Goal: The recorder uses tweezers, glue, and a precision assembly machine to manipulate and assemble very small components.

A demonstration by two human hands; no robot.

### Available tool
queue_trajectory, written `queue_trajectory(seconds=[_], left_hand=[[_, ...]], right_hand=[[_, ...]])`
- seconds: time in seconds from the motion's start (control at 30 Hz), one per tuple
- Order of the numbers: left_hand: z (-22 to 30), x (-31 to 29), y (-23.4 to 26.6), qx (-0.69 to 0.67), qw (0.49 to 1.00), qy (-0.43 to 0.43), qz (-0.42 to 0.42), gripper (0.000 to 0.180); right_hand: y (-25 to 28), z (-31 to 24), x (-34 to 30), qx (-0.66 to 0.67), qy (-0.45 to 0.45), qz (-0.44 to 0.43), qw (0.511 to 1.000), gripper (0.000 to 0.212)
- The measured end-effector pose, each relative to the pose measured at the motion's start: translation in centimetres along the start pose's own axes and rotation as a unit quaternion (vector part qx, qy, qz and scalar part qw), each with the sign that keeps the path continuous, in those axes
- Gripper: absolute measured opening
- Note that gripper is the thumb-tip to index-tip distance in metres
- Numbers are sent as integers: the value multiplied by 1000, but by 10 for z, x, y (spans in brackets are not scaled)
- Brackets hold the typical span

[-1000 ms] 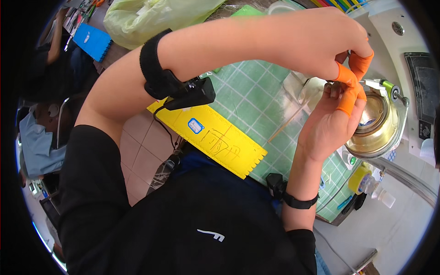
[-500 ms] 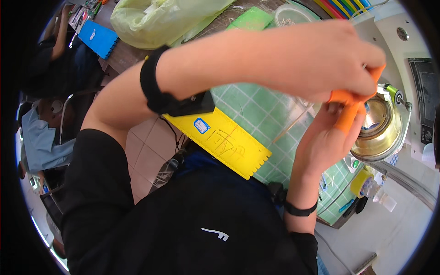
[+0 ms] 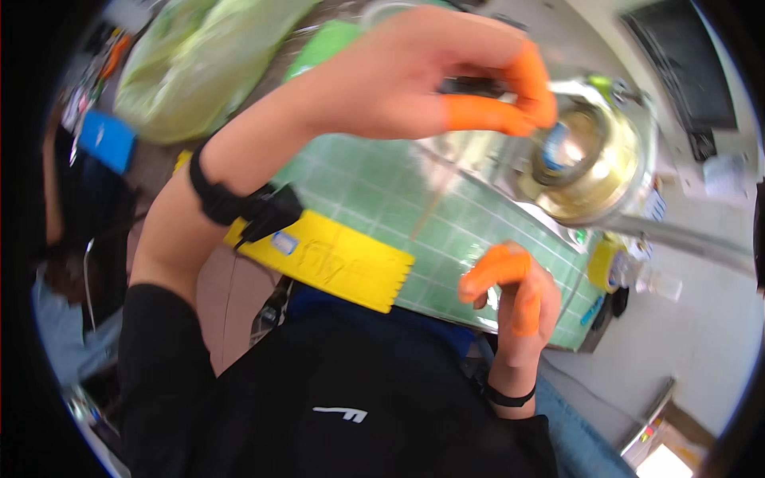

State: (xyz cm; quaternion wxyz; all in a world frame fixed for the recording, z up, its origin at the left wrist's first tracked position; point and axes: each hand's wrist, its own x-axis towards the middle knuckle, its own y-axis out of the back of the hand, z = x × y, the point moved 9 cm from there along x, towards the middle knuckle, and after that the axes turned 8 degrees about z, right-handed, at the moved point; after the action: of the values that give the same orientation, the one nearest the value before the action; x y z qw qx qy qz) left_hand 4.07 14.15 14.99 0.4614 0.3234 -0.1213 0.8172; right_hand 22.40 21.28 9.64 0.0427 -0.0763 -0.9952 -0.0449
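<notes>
My left hand (image 3: 486, 88) wears orange finger cots and reaches across the upper middle. Its thumb and index finger are pinched together; anything between them is too small or blurred to see. Just right of those fingertips stands a round brass-coloured metal fixture (image 3: 594, 163). Lower down, my right hand (image 3: 522, 295) hovers over the near right part of the green gridded mat (image 3: 358, 183). Orange cots cover its thumb and index finger, which are loosely bent and apart, with nothing visible between them. A thin stick (image 3: 434, 199) lies on the mat between the hands.
A yellow notched board (image 3: 351, 267) lies at the table's near edge, under my left forearm. At the far left are a pale green plastic bag (image 3: 203, 68) and a blue board (image 3: 107, 142). A yellow-labelled bottle (image 3: 607, 263) stands right, below a metal bar (image 3: 693, 239).
My hands were together beside the brass-coloured fixture and have separated. The right hand has come down toward me; the left remains raised and pinched. The whole view has shifted with my head.
</notes>
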Motion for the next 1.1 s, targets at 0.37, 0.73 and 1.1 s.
queue_trajectory(seconds=[0.37, 0.73, 1.1], left_hand=[[-3, -7, 5, 65, 997, 29, -32, 10], [2, 3, 0, 88, 995, -15, -36, 10], [7, -1, 3, 108, 991, -60, -57, 14]], right_hand=[[290, -91, -164, -366, 157, 665, 631, 45], [360, -106, -166, -37, 221, 540, 811, 46], [129, -120, 27, 9, 208, 371, 905, 79]])
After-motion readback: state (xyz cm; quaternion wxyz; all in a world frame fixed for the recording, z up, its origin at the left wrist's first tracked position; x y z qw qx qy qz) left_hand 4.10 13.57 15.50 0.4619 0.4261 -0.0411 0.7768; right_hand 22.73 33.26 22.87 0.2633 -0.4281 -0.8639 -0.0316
